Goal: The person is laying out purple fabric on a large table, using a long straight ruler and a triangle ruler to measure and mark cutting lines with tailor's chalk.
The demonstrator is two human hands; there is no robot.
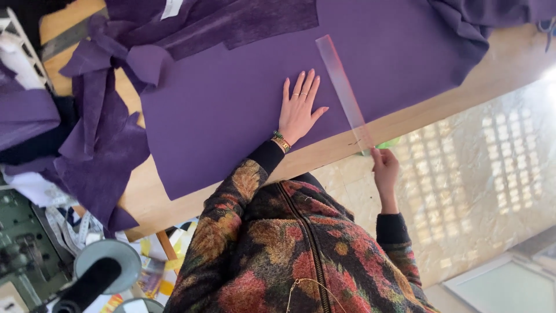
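A large sheet of purple fabric [231, 110] lies spread over a wooden table [504, 64]. My left hand [298, 110] rests flat on it, palm down with the fingers apart, wearing rings and a bracelet. A long clear plastic ruler [343, 87] lies slanted across the fabric just right of that hand. My right hand [385, 171] pinches the ruler's near end at the table's edge. A small green object [389, 142] shows beside those fingers; what it is I cannot tell.
Darker purple fabric scraps [98, 145] are heaped at the left and along the top. A second bunch of purple cloth [463, 23] sits top right. A measuring tape [66, 229] and machine parts [104, 266] lie lower left. Pale patterned floor [486, 174] is on the right.
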